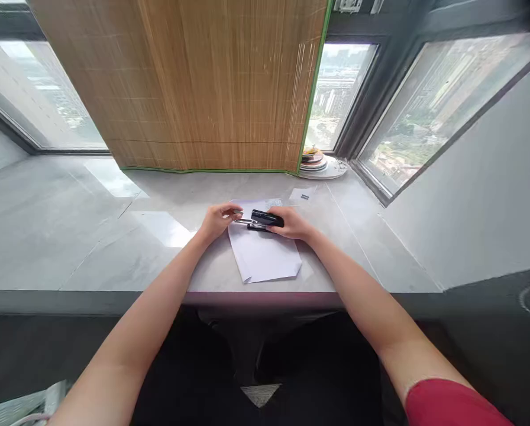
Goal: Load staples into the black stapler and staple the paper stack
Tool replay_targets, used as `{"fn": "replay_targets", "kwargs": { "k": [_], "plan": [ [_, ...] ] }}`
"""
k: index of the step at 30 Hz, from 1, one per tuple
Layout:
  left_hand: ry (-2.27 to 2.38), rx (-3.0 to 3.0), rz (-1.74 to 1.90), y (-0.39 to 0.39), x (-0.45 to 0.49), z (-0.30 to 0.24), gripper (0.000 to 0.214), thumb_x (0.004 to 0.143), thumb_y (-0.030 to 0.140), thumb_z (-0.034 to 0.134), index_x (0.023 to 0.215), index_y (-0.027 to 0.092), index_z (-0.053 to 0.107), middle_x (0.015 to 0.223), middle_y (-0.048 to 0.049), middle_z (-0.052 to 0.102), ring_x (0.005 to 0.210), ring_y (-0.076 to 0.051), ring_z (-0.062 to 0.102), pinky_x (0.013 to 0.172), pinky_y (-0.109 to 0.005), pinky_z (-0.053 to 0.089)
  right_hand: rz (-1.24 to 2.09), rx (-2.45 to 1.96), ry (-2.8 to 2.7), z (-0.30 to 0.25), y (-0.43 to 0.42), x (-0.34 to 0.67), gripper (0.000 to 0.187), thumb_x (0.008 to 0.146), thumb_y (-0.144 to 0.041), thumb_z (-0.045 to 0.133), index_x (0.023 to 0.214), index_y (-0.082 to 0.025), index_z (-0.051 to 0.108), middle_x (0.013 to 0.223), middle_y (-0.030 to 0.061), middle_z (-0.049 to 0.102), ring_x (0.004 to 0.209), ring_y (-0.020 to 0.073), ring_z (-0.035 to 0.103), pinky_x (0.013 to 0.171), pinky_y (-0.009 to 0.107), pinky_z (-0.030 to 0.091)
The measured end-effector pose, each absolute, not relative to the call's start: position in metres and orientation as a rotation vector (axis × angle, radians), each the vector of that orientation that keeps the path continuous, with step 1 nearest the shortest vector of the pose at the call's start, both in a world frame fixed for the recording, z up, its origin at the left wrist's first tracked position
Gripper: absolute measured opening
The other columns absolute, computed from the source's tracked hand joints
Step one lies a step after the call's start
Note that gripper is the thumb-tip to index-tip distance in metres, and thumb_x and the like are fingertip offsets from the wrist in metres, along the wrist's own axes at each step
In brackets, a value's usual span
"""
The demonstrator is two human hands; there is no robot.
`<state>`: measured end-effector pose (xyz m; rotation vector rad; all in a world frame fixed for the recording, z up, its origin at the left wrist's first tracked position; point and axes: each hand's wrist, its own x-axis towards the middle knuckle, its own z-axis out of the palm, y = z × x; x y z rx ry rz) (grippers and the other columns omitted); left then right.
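Note:
A black stapler (265,220) lies across the top of a white sheet of paper (265,254) on a grey stone window ledge (114,248). My right hand (294,225) is wrapped round the stapler's rear end. My left hand (218,219) pinches the stapler's metal front tip between thumb and fingers. The paper reaches toward me, its near right corner slightly folded.
A small white slip with dark print (303,195) lies behind the stapler. A stack of plates (320,163) sits at the back right by the window. A bamboo blind (203,83) hangs behind the ledge. The ledge's front edge (265,293) is close to my body.

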<state>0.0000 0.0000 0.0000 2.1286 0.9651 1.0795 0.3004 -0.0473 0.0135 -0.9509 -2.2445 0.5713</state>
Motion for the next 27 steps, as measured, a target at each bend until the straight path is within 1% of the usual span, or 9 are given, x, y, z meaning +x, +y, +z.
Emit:
{"fn": "replay_targets", "kwargs": {
  "k": [3, 6, 10, 14, 22, 27],
  "plan": [
    [0.946, 2.356, 1.019, -0.0012, 0.0035, 0.0029, 0.007, 0.089, 0.023, 0.083, 0.095, 0.025, 0.082, 0.096, -0.0039, 0.073, 0.092, -0.022, 0.062, 0.090, -0.038, 0.050, 0.578, -0.989, -2.247, 0.0133, -0.0474, 0.2995, 0.016, 0.088, -0.033, 0.069, 0.099, -0.022, 0.064, 0.094, 0.0037, 0.071, 0.085, 0.0214, 0.063, 0.077, 0.031, 0.043],
    [0.958, 2.466, 0.956, -0.0017, 0.0056, 0.0046, 0.005, 0.090, 0.022, 0.081, 0.095, 0.024, 0.080, 0.100, -0.0057, 0.069, 0.099, -0.024, 0.060, 0.095, -0.040, 0.050, 0.580, -1.009, -2.244, 0.0140, -0.0476, 0.2982, 0.017, 0.088, -0.034, 0.070, 0.100, -0.023, 0.064, 0.096, 0.0044, 0.072, 0.086, 0.0219, 0.063, 0.078, 0.032, 0.044],
    [0.979, 2.482, 0.897, -0.0025, 0.0054, 0.0042, 0.004, 0.096, 0.022, 0.076, 0.100, 0.023, 0.076, 0.104, -0.0067, 0.065, 0.101, -0.024, 0.059, 0.094, -0.039, 0.050, 0.580, -1.012, -2.244, 0.0165, -0.0487, 0.2967, 0.018, 0.089, -0.034, 0.070, 0.101, -0.023, 0.065, 0.097, 0.0046, 0.072, 0.086, 0.0223, 0.064, 0.078, 0.032, 0.045],
    [0.948, 2.493, 0.910, -0.0031, 0.0036, 0.0020, 0.004, 0.097, 0.024, 0.076, 0.100, 0.023, 0.074, 0.103, -0.0062, 0.063, 0.101, -0.024, 0.059, 0.094, -0.038, 0.050, 0.589, -1.033, -2.245, 0.0190, -0.0502, 0.2956, 0.018, 0.090, -0.036, 0.070, 0.101, -0.023, 0.065, 0.095, 0.0043, 0.071, 0.086, 0.0223, 0.064, 0.078, 0.032, 0.046],
    [0.885, 2.483, 0.895, -0.0016, 0.0008, 0.0008, 0.007, 0.099, 0.028, 0.073, 0.101, 0.022, 0.073, 0.103, -0.0066, 0.063, 0.101, -0.023, 0.060, 0.093, -0.038, 0.051, 0.574, -1.037, -2.252, 0.0196, -0.0504, 0.2936, 0.017, 0.090, -0.034, 0.070, 0.102, -0.023, 0.066, 0.097, 0.0044, 0.073, 0.087, 0.0226, 0.065, 0.079, 0.032, 0.046],
    [0.903, 2.467, 0.890, -0.0024, 0.0005, 0.0018, 0.007, 0.099, 0.028, 0.073, 0.102, 0.022, 0.073, 0.104, -0.0067, 0.064, 0.102, -0.023, 0.060, 0.094, -0.038, 0.052, 0.579, -1.034, -2.254, 0.0198, -0.0507, 0.2936, 0.017, 0.090, -0.034, 0.071, 0.102, -0.023, 0.066, 0.096, 0.0040, 0.073, 0.087, 0.0223, 0.065, 0.078, 0.032, 0.046]
  ]
}}
